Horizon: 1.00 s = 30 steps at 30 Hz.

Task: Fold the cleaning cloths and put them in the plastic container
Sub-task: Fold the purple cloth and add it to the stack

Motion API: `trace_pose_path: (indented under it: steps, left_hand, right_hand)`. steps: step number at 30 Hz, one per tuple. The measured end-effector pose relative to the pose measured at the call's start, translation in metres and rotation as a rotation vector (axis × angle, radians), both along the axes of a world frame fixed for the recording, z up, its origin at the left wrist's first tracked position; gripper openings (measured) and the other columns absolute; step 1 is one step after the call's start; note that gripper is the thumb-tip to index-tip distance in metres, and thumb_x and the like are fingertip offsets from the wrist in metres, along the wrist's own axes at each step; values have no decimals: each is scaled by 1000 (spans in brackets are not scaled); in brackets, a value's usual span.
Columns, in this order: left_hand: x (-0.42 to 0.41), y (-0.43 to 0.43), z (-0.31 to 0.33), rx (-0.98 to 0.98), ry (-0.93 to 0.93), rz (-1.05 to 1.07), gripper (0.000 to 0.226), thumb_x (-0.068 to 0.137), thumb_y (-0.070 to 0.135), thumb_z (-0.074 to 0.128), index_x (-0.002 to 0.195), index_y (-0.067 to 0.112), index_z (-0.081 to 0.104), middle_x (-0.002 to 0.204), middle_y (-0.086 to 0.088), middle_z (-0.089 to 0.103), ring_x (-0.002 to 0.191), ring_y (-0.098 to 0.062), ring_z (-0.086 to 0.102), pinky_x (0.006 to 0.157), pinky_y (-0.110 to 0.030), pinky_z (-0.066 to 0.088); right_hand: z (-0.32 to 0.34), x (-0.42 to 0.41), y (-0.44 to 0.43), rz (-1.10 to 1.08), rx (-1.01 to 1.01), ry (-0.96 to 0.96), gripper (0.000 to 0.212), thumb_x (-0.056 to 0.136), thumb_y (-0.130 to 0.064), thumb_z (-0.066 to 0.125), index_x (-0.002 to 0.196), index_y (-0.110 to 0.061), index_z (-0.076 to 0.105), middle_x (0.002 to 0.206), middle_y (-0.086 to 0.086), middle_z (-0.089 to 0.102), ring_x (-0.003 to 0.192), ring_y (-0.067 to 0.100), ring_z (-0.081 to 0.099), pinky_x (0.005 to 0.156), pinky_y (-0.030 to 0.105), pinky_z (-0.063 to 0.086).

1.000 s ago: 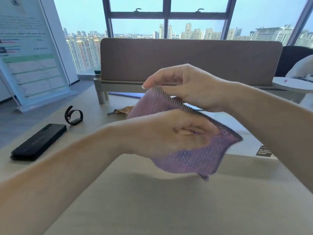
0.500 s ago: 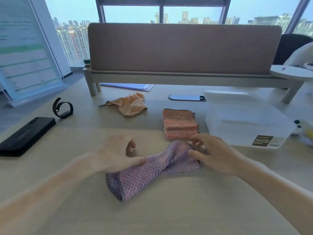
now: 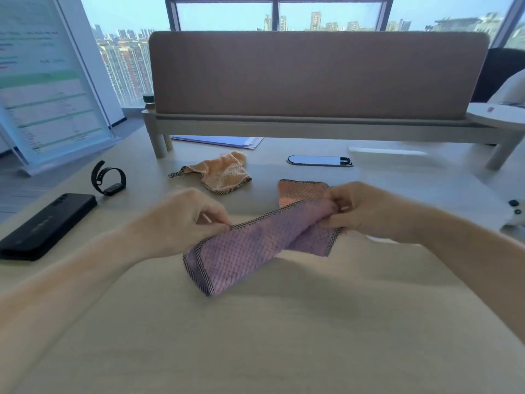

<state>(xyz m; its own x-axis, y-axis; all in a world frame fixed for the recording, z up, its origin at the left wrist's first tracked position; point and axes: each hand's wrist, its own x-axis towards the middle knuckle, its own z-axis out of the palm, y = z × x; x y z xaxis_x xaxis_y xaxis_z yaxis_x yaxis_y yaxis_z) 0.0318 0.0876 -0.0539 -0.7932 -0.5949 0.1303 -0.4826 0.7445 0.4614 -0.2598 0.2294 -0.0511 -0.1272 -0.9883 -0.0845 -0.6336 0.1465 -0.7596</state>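
Over the near middle of the pale wooden table (image 3: 255, 351), the purple waffle-textured cleaning cloth (image 3: 247, 251) is now stretched between two pinching hands. Half a second earlier it lay twisted on the tabletop, and a second ago it was held high before the brown fabric desk divider (image 3: 312, 75).

The left hand (image 3: 181, 220) is turned knuckles up, and the left end of the checked hem is nipped between thumb and forefinger, with the remaining fingers curled in. The right hand (image 3: 369, 211) is closed round the bunched right end. A half twist is seen along the cloth, and its lower left corner droops toward the table.

Just behind the right hand, the folded orange cloth (image 3: 301, 191) is partly covered. The crumpled peach cloth (image 3: 224, 174) lies farther back, well apart. The clear plastic container (image 3: 403, 166) is blurred at the right. A black phone (image 3: 48, 223) and a black wristband (image 3: 109, 179) lie at the left.
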Motion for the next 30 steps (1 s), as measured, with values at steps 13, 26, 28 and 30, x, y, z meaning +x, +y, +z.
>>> trace_pose_path:
  steps: [13,26,28,30]
  left_hand:
    - [-46,28,-14,259,204,-133,43,85,40,80,125,37,65,123,20,68,115,0,63,100,-35,52]
    - [-17,-2,25,929,348,-141,64,50,51,97,105,20,80,107,-5,77,95,-20,75,78,-36,64]
    - [-13,-7,35,936,300,-96,62,53,56,94,106,25,80,108,-5,77,93,-20,76,73,-36,64]
    - [-15,-7,42,954,297,-47,40,74,48,79,109,28,79,111,-6,77,97,-22,76,79,-38,64]
  right_hand:
    - [89,29,-5,156,-86,-92,19,99,-12,62,111,-5,75,103,26,74,80,31,63,67,30,60]
    - [96,-16,19,108,-67,-70,19,94,-21,65,102,-16,81,78,0,66,62,10,50,55,21,44]
    - [93,-17,20,119,-54,-67,20,94,-21,64,103,-19,81,78,-3,67,65,10,50,56,22,45]
    - [94,-14,19,144,-57,-90,21,96,-20,62,108,-18,79,82,-1,68,66,11,50,56,22,45]
